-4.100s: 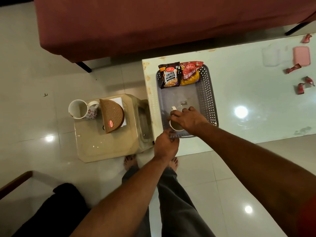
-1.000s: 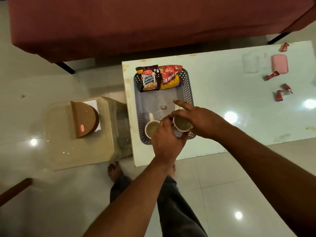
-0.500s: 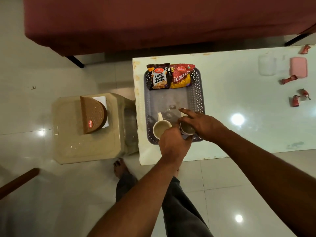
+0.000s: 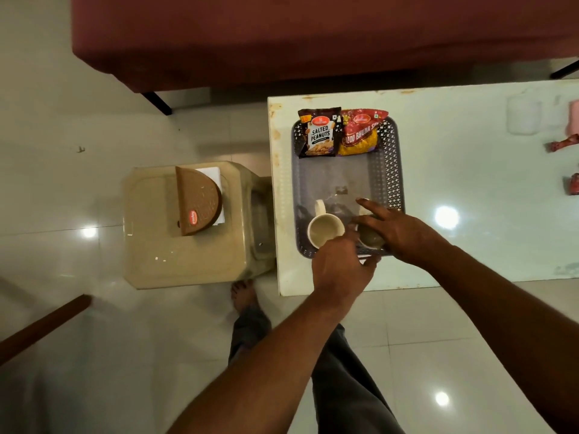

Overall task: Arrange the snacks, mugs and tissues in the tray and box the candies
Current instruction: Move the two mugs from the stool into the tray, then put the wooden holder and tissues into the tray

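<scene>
A grey perforated tray [image 4: 393, 170] lies on the glass table. At its far end are the salted peanuts pack [image 4: 319, 133] and a red bhujia pack [image 4: 360, 133]. The first white mug [image 4: 324, 233] stands in the near left corner. Beside it in the near right corner is the second mug [image 4: 372, 239]. My right hand [image 4: 401, 233] covers it and grips its rim. My left hand [image 4: 341, 267] is curled against its near side at the tray's edge. A brown tissue holder [image 4: 199, 203] with white tissues [image 4: 214, 173] sits on the stool. Red candies [image 4: 564, 145] lie far right.
The beige plastic stool [image 4: 188, 255] stands just left of the table [image 4: 470, 198]. A clear box part [image 4: 523, 115] and a pink one [image 4: 574, 120] lie at the table's right end. A maroon sofa [image 4: 313, 32] runs behind. My legs and foot are below.
The second mug, on the stool four seconds ago, has come down into the tray beside the first mug, with both hands still on it. The view has shifted.
</scene>
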